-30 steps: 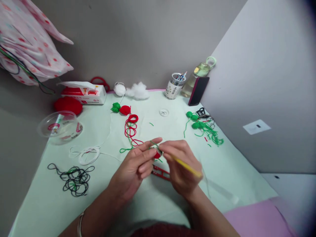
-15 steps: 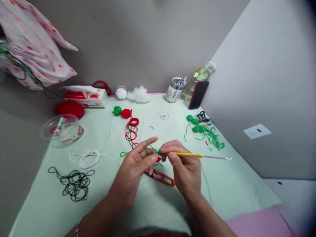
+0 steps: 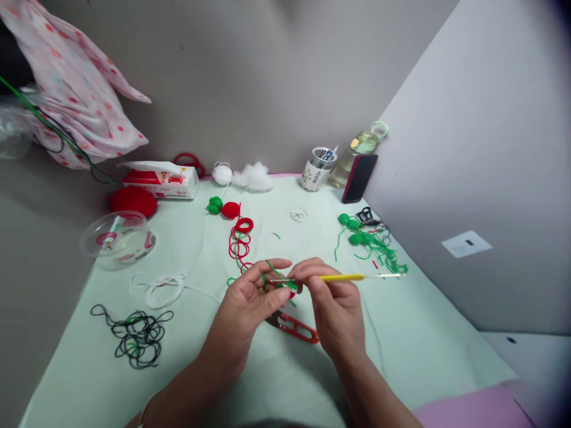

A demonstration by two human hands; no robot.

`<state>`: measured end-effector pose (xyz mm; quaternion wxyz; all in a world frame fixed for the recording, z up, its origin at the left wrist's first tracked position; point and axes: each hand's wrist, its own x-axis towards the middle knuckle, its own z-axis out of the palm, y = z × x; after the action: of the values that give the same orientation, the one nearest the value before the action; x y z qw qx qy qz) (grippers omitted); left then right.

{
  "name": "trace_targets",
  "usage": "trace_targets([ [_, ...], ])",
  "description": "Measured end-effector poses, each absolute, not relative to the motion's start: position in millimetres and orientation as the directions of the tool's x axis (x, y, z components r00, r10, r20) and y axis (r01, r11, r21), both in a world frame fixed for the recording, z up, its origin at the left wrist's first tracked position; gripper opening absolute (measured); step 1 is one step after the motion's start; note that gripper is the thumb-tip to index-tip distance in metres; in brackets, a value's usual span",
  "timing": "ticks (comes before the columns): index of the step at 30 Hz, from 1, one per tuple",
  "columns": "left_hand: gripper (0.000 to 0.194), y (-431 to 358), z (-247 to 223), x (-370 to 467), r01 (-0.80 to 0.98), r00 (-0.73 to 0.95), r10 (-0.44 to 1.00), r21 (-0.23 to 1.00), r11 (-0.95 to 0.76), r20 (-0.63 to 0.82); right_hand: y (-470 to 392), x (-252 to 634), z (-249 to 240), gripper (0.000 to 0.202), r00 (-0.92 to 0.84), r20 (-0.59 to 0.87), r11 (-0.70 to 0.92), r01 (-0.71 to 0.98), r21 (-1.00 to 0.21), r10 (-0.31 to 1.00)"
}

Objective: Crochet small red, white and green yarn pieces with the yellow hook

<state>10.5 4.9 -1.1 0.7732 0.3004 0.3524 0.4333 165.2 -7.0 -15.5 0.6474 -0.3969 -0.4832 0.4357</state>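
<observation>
My right hand (image 3: 336, 303) is closed round the yellow handle of a crochet hook (image 3: 342, 277), whose thin metal tip points left. Between the thumb and fingers of my left hand (image 3: 243, 306) is a small green and red crochet piece (image 3: 292, 288). A strand of green yarn (image 3: 275, 268) runs over my left fingers to the piece. The hook's tip lies right above the piece; whether it is through a stitch I cannot tell. Orange thread snips (image 3: 298, 328) lie on the table just below both hands, partly hidden by the left one.
Black cord (image 3: 138, 339), white yarn (image 3: 165, 289) and red yarn (image 3: 241, 241) lie left of my hands. Green yarn pieces (image 3: 375, 241) are at the right. Behind stand a tissue box (image 3: 182, 184), white stuffing (image 3: 253, 177), a pen holder (image 3: 314, 172), a phone (image 3: 360, 178) and a bottle (image 3: 345, 163).
The crochet hook has shifted slightly left, its tip now showing over my left fingers. The green and red piece is tilted and more visible. The whole view has moved a little.
</observation>
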Motion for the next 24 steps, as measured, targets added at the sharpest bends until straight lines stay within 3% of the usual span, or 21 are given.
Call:
trace_targets([
  [3,0.028,3.5,-3.0,11.2,-0.434,0.347,0.899,0.804,0.406,-0.267,-8.9,166.1,-18.7,0.017,0.163,0.278,0.296,-0.094,-0.951,0.947],
  [7,0.026,4.5,-2.0,9.8,-0.419,0.331,0.906,0.820,0.391,-0.264,-7.9,168.2,-21.1,0.021,0.172,0.204,0.234,-0.175,-0.956,0.964],
  [12,0.037,5.3,0.1,8.9,-0.412,0.365,0.896,0.819,0.400,-0.254,-6.9,168.2,-21.5,0.018,0.157,0.220,0.246,-0.172,-0.954,0.963],
  [19,0.028,7.4,0.3,7.9,-0.449,0.329,0.908,0.803,0.391,-0.258,-3.4,164.8,-11.4,0.025,0.161,0.118,0.168,-0.346,-0.923,0.980],
  [24,0.029,7.1,0.0,6.6,-0.413,0.323,0.911,0.828,0.379,-0.256,-6.1,168.7,-11.6,0.024,0.158,0.220,0.256,-0.270,-0.928,0.963],
])
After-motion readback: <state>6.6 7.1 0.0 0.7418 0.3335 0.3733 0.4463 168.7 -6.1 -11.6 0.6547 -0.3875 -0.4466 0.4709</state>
